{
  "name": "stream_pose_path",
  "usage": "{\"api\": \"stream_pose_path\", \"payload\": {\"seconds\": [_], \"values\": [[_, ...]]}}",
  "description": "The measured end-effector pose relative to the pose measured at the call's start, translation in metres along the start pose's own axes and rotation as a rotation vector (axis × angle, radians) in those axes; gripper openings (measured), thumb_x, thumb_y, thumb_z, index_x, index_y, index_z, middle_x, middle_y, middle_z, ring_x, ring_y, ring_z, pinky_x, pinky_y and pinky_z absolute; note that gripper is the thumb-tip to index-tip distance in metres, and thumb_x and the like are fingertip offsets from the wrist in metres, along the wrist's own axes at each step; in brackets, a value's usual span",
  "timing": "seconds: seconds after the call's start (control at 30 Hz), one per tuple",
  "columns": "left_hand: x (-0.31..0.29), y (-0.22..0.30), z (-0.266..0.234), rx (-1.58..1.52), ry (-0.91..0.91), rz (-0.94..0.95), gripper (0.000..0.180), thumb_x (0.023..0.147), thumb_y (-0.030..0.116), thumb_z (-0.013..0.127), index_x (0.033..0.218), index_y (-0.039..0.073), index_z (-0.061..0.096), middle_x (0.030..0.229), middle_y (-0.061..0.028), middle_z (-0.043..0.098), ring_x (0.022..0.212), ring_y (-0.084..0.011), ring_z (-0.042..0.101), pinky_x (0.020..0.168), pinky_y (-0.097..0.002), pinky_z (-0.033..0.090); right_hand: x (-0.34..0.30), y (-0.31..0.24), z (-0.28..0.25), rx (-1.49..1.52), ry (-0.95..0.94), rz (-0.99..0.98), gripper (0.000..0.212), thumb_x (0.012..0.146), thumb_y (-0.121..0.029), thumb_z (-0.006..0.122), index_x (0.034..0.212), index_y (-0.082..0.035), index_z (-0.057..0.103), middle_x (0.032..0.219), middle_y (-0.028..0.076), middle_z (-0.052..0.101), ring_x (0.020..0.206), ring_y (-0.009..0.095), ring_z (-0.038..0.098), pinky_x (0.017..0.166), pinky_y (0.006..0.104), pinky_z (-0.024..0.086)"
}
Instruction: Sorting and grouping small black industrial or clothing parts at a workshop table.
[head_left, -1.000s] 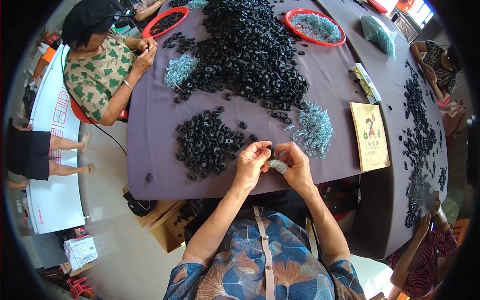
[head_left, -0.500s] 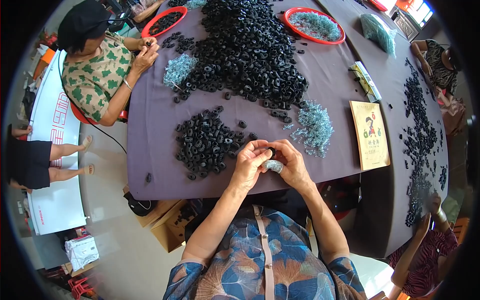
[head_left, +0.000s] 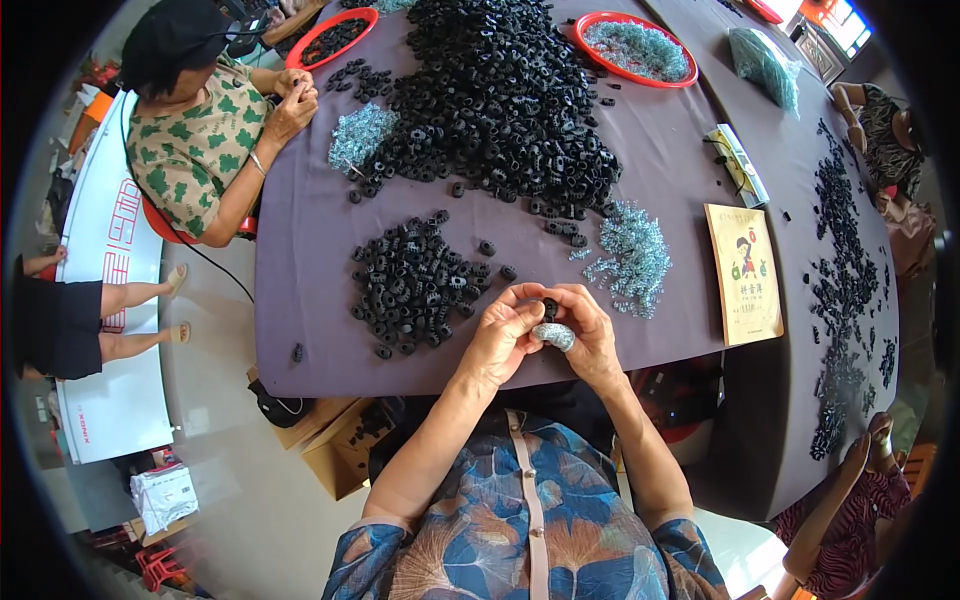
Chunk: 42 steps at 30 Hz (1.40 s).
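Close together at the near table edge, my left hand (head_left: 497,342) and my right hand (head_left: 590,340) are both closed, fingertips meeting. Pinched between them is a small black hollow plastic piece (head_left: 550,308). Just below it, at my right thumb, shows a curved silvery-grey band-like thing (head_left: 554,336); whether it is worn or held I cannot make out. A loose heap of the same black pieces (head_left: 412,290) lies left of my hands. Ahead to the right is a pile of tiny shiny pale blue-grey pieces (head_left: 632,255), too small to name surely.
A large black heap (head_left: 500,110) covers the far middle of the table (head_left: 310,240). Red trays (head_left: 690,72) hold small parts. A yellowish booklet (head_left: 745,280) and a white box (head_left: 738,165) lie at right. A person (head_left: 200,140) works at left; others sit at right.
The black piece between my fingers now stands more upright, and the silvery band shows more fully. My hands stay almost in place. At the left, the other person's hands have shifted slightly.
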<state>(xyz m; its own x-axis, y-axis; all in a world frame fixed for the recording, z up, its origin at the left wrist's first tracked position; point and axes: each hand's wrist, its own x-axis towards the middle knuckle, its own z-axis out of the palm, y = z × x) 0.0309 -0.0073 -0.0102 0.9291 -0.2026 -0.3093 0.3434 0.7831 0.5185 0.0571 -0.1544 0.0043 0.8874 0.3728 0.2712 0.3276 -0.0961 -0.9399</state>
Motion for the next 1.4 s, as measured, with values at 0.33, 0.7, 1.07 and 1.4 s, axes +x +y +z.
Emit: {"api": "stream_pose_path", "payload": {"seconds": [0.33, 0.7, 1.07, 1.4], "values": [[-0.001, 0.006, 0.006, -0.047, -0.003, -0.086, 0.027, 0.086, 0.011, 0.062, 0.111, 0.008, 0.053, 0.088, -0.0051, 0.063, 0.064, -0.0068, 0.055, 0.048, -0.0185, 0.041, 0.000, -0.004, -0.001, -0.040, 0.024, -0.032, 0.037, 0.075, -0.008, 0.068, 0.109, -0.001, 0.057, 0.101, 0.009, 0.057, 0.082, 0.015, 0.055, 0.070, 0.0236, 0.045], [0.003, 0.001, 0.003, -0.222, -0.141, -0.171, 0.036, 0.083, 0.012, 0.066, 0.117, 0.008, 0.054, 0.092, -0.0060, 0.061, 0.059, -0.0060, 0.050, 0.047, -0.0168, 0.040, -0.001, -0.001, -0.003, 0.160, 0.015, -0.020, 0.030, 0.078, -0.004, 0.066, 0.106, -0.001, 0.059, 0.104, 0.006, 0.057, 0.085, 0.011, 0.054, 0.066, 0.0197, 0.046], [0.006, -0.006, 0.004, -0.265, -0.150, -0.155, 0.037, 0.082, 0.010, 0.067, 0.116, 0.009, 0.053, 0.091, -0.0069, 0.063, 0.058, -0.0075, 0.051, 0.045, -0.0180, 0.040, -0.007, 0.006, -0.002, 0.214, 0.057, 0.039, 0.030, 0.078, -0.013, 0.067, 0.105, -0.003, 0.058, 0.096, 0.008, 0.058, 0.086, 0.018, 0.056, 0.077, 0.0256, 0.045], [0.007, -0.009, 0.000, -0.272, -0.132, -0.167, 0.036, 0.081, 0.010, 0.067, 0.115, 0.010, 0.053, 0.091, -0.0083, 0.062, 0.059, -0.0087, 0.052, 0.043, -0.0181, 0.040, -0.003, 0.001, -0.003, 0.119, 0.070, 0.015, 0.026, 0.078, -0.012, 0.066, 0.101, -0.003, 0.058, 0.092, 0.008, 0.058, 0.081, 0.019, 0.057, 0.073, 0.0268, 0.045]]}}
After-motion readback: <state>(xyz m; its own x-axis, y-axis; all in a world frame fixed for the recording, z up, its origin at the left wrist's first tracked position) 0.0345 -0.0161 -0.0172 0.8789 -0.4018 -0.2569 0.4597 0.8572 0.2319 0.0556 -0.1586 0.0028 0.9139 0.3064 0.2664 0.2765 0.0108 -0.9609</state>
